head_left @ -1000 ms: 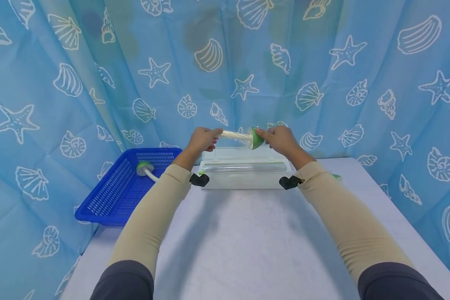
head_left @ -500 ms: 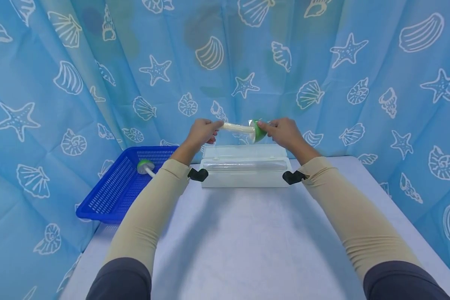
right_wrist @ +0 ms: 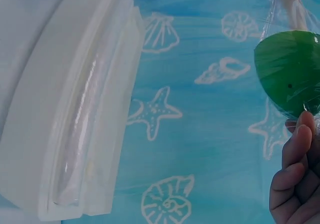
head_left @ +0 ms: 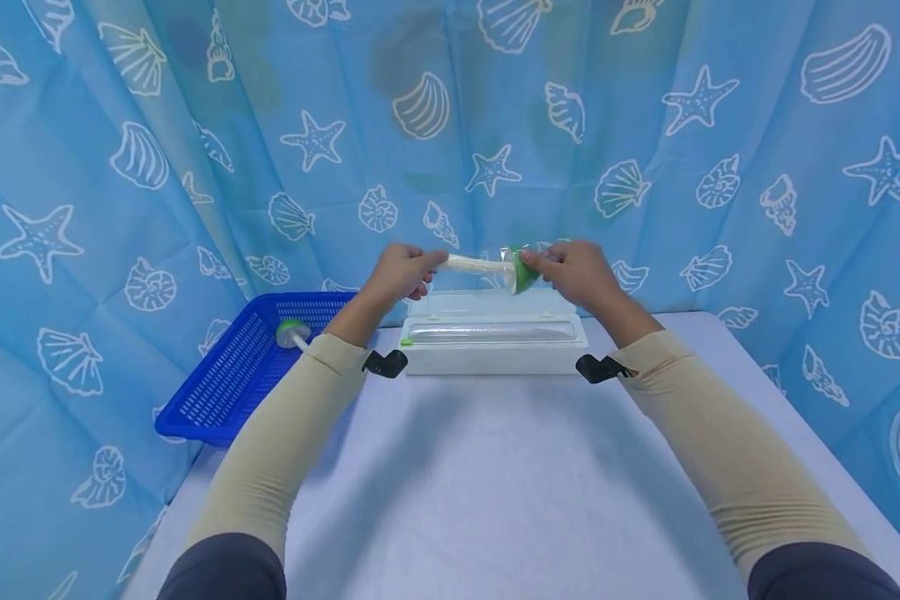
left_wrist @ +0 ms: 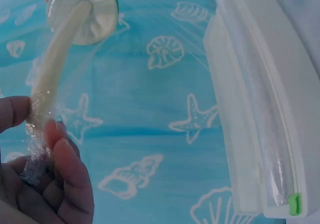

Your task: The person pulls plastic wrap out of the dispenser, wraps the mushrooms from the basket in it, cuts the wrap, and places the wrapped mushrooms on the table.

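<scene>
A toy mushroom point(head_left: 480, 265) with a green domed cap and a cream stem is held up level above the table, wrapped in clear cling film. My left hand point(head_left: 407, 271) pinches the end of the stem; in the left wrist view crumpled film point(left_wrist: 37, 154) bunches between thumb and fingers. At the cap's top my right hand point(head_left: 573, 271) pinches the film, and the right wrist view shows the green cap point(right_wrist: 287, 69) under taut film. Behind and below the mushroom stands a white cling film dispenser point(head_left: 495, 360), its lid raised and the roll showing, with a green slider point(left_wrist: 295, 204) at the left end.
A blue plastic basket point(head_left: 228, 392) sits at the table's left edge, holding another green-capped mushroom point(head_left: 292, 333). The table point(head_left: 510, 492) has a white cover. A blue curtain point(head_left: 450, 125) with shell and starfish prints hangs right behind it.
Both hands rose a little with the mushroom, then came slightly lower. They have drawn slightly apart, the right hand shifting right at the cap. The basket and dispenser stay in place.
</scene>
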`<state>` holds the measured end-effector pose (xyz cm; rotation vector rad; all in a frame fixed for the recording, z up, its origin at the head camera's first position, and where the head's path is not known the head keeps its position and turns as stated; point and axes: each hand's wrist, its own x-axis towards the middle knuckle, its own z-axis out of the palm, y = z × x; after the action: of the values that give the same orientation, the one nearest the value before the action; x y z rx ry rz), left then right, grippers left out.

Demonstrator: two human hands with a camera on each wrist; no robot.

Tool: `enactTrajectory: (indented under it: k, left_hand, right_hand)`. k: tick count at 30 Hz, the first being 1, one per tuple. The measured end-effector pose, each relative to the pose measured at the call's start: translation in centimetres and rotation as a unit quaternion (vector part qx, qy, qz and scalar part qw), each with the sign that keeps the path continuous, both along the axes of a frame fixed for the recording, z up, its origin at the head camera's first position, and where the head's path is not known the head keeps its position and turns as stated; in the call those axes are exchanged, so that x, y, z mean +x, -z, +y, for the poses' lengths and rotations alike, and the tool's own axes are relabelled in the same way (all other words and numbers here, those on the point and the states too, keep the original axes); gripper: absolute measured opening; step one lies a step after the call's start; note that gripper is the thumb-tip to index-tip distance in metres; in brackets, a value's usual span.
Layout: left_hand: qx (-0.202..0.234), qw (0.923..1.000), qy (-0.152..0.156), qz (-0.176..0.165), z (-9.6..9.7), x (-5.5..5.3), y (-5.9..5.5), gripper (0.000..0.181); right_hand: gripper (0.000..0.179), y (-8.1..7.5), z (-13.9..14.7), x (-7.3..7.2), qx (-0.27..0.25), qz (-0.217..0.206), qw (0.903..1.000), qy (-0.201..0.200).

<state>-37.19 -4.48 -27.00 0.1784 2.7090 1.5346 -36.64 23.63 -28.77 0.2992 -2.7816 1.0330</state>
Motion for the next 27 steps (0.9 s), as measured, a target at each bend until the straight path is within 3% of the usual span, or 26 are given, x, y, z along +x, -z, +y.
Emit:
enactTrajectory:
  k: [4,8,14,21,27]
  left_hand:
    - [-0.037,0.9991,0.020,0.003,-0.6,2.1,0.5,0.045]
    - [-0.036,0.9978,0.055,0.002,-1.2,4.4,1.4,0.045]
    - [-0.043,0.9964,0.068,-0.027,-1.5,7.0,4.0,0.043]
    - [-0.057,0.9947,0.047,-0.072,-1.2,7.4,9.0,0.043]
    - [-0.064,0.9915,0.040,-0.105,-1.3,7.5,13.3,0.046]
  right_hand:
    - [0.076,0.7,-0.1,2.0,0.014,0.008,0.9998,-0.012]
    - [0.071,2.0,-0.1,3.9,0.029,0.025,0.9988,-0.032]
    - [0.067,4.8,-0.3,6.2,0.040,0.031,0.9979,-0.040]
    - [0.070,9.6,-0.5,6.9,0.038,0.009,0.9991,-0.019]
    - [0.071,13.5,-0.9,7.0,0.010,-0.051,0.9987,-0.003]
